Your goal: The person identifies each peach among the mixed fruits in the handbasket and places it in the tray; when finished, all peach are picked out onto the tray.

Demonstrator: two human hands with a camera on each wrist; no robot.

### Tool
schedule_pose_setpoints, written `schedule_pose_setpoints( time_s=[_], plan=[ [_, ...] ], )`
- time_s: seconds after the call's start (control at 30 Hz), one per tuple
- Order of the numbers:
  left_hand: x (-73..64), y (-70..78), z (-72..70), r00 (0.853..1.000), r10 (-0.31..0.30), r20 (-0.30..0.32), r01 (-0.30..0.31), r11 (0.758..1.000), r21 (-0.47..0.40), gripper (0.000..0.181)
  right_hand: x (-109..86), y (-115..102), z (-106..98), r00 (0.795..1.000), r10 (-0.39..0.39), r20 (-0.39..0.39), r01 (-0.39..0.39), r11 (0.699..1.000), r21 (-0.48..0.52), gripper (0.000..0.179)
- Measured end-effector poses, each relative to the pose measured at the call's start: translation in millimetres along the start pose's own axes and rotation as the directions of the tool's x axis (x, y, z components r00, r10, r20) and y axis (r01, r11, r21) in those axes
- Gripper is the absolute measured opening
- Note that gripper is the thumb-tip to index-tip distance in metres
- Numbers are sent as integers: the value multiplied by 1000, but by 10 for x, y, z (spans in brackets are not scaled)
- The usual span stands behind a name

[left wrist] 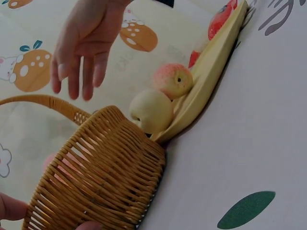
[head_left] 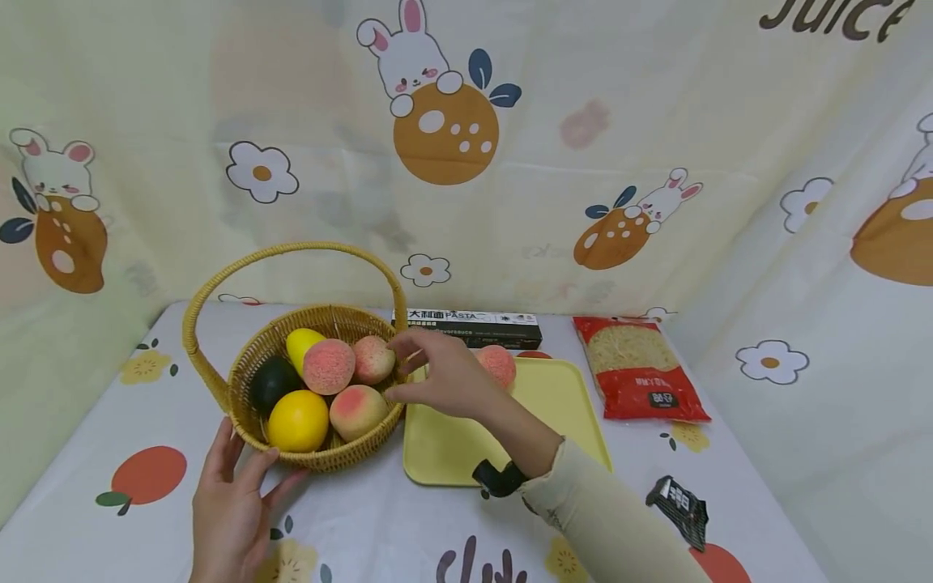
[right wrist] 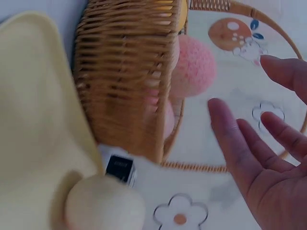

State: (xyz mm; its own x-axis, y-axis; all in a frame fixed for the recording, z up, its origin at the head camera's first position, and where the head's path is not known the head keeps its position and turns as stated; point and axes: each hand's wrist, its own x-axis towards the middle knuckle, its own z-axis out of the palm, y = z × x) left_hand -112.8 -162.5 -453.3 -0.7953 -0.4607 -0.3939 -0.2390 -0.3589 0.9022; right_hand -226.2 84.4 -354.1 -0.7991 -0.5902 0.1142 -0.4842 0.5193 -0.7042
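Observation:
My left hand point(head_left: 232, 502) touches the front left of a wicker basket point(head_left: 342, 457) with spread fingers; two fingertips show against its wall in the left wrist view. In the basket lie three peaches point(head_left: 357, 411), a round yellow fruit point(head_left: 299, 421), a yellow fruit point(head_left: 302, 346) like a lemon and a dark green fruit point(head_left: 273, 385) like an avocado. Beside the right rim, my right hand point(head_left: 445, 372) hovers over the yellow tray point(head_left: 510, 445), holding nothing, its fingers apart. A pink peach point(head_left: 497, 364) and a pale peach point(left wrist: 151, 111) sit on that tray; the pale one is hidden in the head view.
Behind the tray lies a black and white pasta box point(head_left: 481, 328). A red bag of dry noodles point(head_left: 641, 368) is right of the tray. A small black packet point(head_left: 681, 510) lies nearer the front right. The basket's tall handle point(head_left: 291, 249) arches above the fruit.

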Motion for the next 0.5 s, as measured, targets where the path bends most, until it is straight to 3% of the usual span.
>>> schedule_pose_setpoints(
  time_s=[0.23, 0.5],
  plan=[
    [0, 7, -30, 1000, -2, -10, 2, 999, -35, 85, 343, -248, 170, 995, -8, 99, 18, 995, -101, 65],
    [15, 22, -31, 1000, -12, 21, 13, 999, -44, 87, 698, -301, 298, 990, -11, 142, 46, 968, -247, 71]
  ],
)
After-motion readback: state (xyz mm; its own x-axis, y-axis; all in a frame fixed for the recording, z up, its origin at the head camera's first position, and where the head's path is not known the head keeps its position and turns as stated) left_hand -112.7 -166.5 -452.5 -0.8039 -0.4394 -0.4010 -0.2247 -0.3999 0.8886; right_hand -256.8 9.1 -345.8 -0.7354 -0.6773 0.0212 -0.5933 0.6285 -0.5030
